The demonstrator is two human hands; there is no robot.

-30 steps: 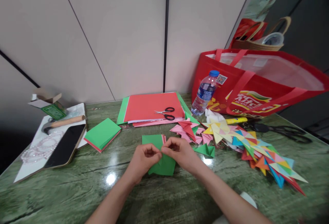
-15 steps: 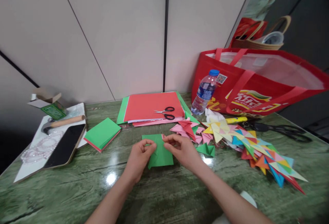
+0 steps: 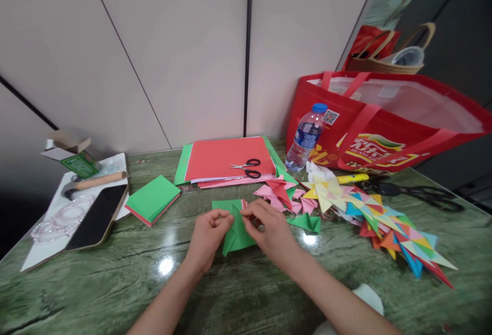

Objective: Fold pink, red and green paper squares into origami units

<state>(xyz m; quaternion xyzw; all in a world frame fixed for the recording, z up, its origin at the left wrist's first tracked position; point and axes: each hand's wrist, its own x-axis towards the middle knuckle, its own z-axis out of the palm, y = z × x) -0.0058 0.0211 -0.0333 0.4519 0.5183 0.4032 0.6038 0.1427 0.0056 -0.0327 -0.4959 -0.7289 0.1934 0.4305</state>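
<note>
A green paper sheet [image 3: 236,235], partly folded, lies on the green marble table [image 3: 115,283] in front of me. My left hand [image 3: 208,236] pinches its left edge with curled fingers. My right hand [image 3: 269,230] presses and pinches the paper's right side, covering part of it. Just behind the sheet lies a small stack of green and pink squares [image 3: 226,204]. A finished green folded piece [image 3: 307,222] sits to the right of my right hand.
Red and green sheets [image 3: 226,160] with small scissors [image 3: 248,168] lie behind. A green square pad [image 3: 152,199], phone [image 3: 98,217] and hammer [image 3: 92,183] are left. Folded coloured pieces [image 3: 384,227], a water bottle [image 3: 307,137], red bag [image 3: 384,119] and black scissors [image 3: 418,191] are right.
Both hands slid slightly away from me along the green sheet. The sheet now looks narrower, with its right part folded over under my right hand.
</note>
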